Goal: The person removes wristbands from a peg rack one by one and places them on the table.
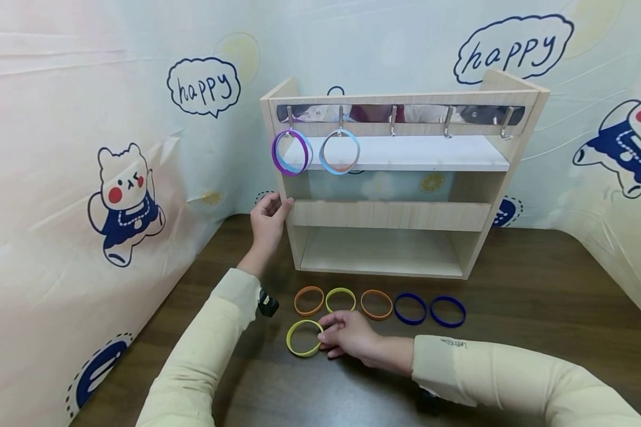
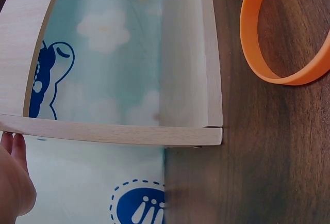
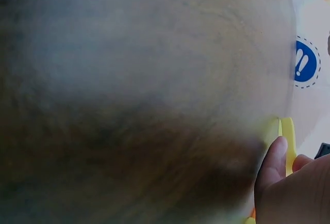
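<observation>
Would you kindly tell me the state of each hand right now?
Left hand: open, touching the side of the rack.
Right hand: holding a yellow ring.

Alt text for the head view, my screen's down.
The right hand pinches a yellow band, and the left hand touches the side of a wooden rack. Five more bands lie in a row on the dark table; others hang from the rack's two leftmost hooks.

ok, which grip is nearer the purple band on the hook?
Left. The left grip is just below the purple band, touching the rack; the right grip is lower and farther off, holding a yellow band.
</observation>
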### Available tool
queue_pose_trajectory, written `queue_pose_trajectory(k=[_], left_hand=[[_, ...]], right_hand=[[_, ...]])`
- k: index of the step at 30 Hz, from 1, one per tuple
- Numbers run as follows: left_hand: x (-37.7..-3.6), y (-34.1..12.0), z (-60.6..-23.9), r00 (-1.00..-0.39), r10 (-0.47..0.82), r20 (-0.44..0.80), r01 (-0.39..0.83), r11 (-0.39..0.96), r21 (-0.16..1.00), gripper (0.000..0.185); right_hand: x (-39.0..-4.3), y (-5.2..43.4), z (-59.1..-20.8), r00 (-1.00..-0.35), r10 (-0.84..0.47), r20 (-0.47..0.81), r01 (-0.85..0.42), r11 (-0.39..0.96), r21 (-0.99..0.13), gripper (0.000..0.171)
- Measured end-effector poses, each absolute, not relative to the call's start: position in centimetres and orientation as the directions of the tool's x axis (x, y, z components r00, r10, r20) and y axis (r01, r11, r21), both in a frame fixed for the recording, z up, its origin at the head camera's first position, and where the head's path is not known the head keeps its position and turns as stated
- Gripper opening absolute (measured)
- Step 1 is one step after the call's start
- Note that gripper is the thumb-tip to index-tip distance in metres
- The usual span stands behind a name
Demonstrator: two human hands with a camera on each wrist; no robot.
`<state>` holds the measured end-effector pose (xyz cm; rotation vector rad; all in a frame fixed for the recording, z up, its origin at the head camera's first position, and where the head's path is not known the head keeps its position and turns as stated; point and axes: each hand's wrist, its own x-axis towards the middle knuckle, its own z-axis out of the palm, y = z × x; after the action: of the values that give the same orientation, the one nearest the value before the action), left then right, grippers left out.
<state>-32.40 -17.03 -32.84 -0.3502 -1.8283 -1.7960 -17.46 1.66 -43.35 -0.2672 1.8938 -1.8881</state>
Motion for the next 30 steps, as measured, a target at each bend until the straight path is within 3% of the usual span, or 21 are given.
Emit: queue_pose_trajectory(k=[30], left_hand=[[-32.35, -16.99, -32.85, -0.814, -0.187, 0.550, 0.547, 0.073, 0.834, 0.032]], right_hand=[[-17.37, 1.24, -43.52, -0.891, -0.431, -0.143, 0.105, 0.112, -0.988, 0.033]])
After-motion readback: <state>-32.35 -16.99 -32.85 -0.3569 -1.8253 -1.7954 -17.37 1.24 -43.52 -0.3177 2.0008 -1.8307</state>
